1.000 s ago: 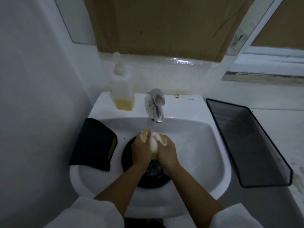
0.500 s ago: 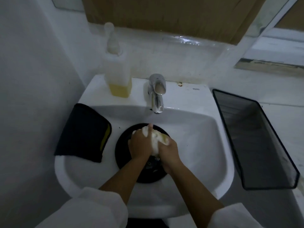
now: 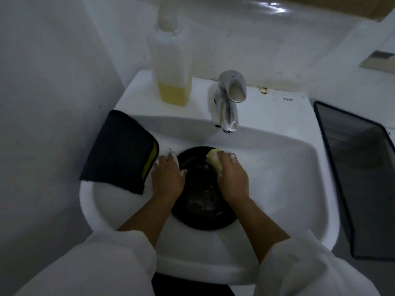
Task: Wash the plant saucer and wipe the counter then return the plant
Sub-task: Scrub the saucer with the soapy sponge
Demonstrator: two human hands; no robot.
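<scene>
A round black plant saucer (image 3: 199,201) lies in the bowl of the white sink (image 3: 277,180), wet with suds inside. My left hand (image 3: 167,178) holds the saucer's left rim, its soapy fingers curled over the edge. On the saucer's upper right part lies a yellow sponge (image 3: 213,160), gripped and pressed down by my right hand (image 3: 233,178). The plant itself is not in view.
A chrome tap (image 3: 229,103) stands above the bowl with no water visible. A soap bottle (image 3: 173,67) with yellow liquid sits on the sink's back left. A dark cloth (image 3: 119,150) drapes over the left rim. A black mesh tray (image 3: 361,178) lies on the counter at right.
My hands were together squeezing the sponge above the saucer. They have parted: the left went to the saucer's left rim, the right brought the sponge down onto the saucer. The camera tilted down.
</scene>
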